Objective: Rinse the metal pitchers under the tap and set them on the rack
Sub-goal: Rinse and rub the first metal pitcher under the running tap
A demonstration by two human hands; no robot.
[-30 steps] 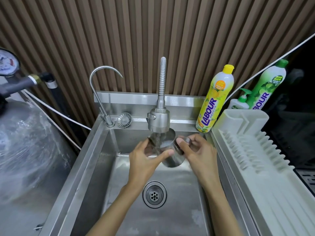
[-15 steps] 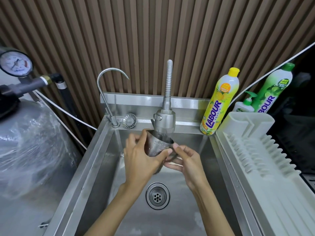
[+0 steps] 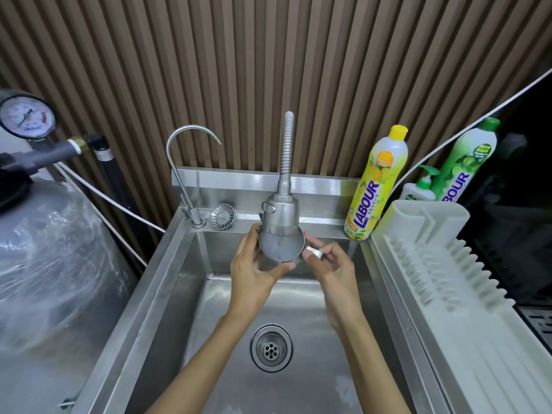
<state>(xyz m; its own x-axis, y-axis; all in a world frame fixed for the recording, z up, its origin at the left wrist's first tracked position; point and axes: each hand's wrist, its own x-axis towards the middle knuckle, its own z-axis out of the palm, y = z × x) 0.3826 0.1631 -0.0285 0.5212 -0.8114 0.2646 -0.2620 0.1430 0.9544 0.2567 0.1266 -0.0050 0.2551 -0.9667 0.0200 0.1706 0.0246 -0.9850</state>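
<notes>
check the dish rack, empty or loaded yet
Empty in the part that shows: the white dish rack has bare prongs and slats. The metal pitcher is under the spray tap.

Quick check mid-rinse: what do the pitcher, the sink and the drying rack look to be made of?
The pitcher looks like stainless steel, with a brushed grey sheen and a bright rim. The sink also seems to be stainless steel, matte-brushed, with soft reflections and water marks. The drying rack appears to be moulded white plastic, dull, with no metallic shine on its ribs and prongs.
</notes>
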